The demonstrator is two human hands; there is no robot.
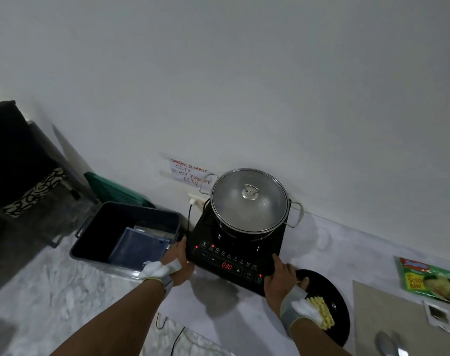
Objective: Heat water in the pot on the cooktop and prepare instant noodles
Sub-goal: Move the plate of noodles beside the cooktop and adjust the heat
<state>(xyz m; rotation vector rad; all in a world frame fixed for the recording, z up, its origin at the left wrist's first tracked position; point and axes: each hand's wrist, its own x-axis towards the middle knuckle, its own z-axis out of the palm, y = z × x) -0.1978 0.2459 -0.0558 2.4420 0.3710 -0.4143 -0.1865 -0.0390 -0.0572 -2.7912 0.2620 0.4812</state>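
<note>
That noodle block (321, 313) on the black plate (333, 291) sits under the right wrist, easy to knock. The left hand (179, 263) and right hand (279, 281) curl fingers round the cooktop (234, 255) at its near edges. A jerk could slide the lidded pot (249, 201) standing on it.

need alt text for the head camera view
The left hand and right hand hold a black induction cooktop by its sides, a glass-lidded steel pot on it. A black round plate with a dry noodle block lies right.
</note>
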